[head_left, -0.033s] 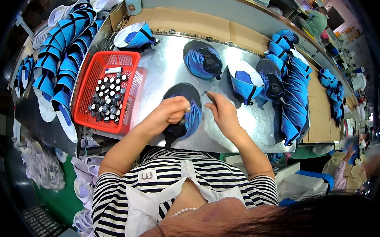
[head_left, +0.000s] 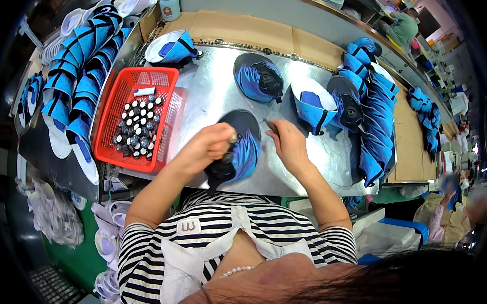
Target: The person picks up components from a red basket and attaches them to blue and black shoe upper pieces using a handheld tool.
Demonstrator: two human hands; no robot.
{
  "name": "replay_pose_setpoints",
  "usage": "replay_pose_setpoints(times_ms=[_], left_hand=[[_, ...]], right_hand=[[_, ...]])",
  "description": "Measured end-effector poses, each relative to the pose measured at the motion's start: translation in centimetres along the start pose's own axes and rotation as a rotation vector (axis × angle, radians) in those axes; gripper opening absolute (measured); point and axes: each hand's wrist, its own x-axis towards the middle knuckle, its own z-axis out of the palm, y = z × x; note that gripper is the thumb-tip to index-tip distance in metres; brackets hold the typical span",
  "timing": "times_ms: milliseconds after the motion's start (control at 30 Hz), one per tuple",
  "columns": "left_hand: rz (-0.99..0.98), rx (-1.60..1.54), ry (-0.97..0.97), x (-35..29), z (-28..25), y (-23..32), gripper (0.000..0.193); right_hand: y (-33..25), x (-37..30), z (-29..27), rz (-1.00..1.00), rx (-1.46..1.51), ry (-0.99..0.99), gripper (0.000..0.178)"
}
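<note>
Beneath both hands' fingers [head_left: 224, 139], blue-black shoe upper [head_left: 243, 152].

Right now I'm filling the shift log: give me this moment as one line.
left hand: holds small bottle on black-and-blue shoe upper | right hand: pinches thin tool at upper's edge | red basket: bottles, at left

Factory sewing floor: steel worktop [head_left: 214, 93], stacked blue cap parts [head_left: 77, 88], red basket [head_left: 114, 111], other workers seen.

Head-worn fisheye view, looking steeply down from close above, metal table [head_left: 219, 93] ahead, edges bending at the rim
</note>
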Motion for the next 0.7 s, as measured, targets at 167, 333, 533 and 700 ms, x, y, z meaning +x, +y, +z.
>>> replay_pose_setpoints(times_ms=[167, 333, 533, 700], left_hand=[[0.03, 0.166, 0.09, -4.6, 1.5, 2.8, 0.016], [1.209, 1.628, 0.286, -2.5, 2.1, 7.9, 0.004], [1.445, 1.866, 0.625, 9.0, -1.5, 15.8, 0.035], [0.983, 1.866, 0.113, 15.4, 2.0, 6.3, 0.082]], right_hand=[[2.0, -1.0, -1.1, -0.23, -0.161, 0.013, 0.016], [4.9, 1.7, -3.0, -0.174, -0.152, 0.121, 0.034], [8.6, 2.1, -4.6, 0.207, -0.701, -0.103, 0.028], [10.6, 0.4, -4.6, 0.202, -0.521, 0.027, 0.024]])
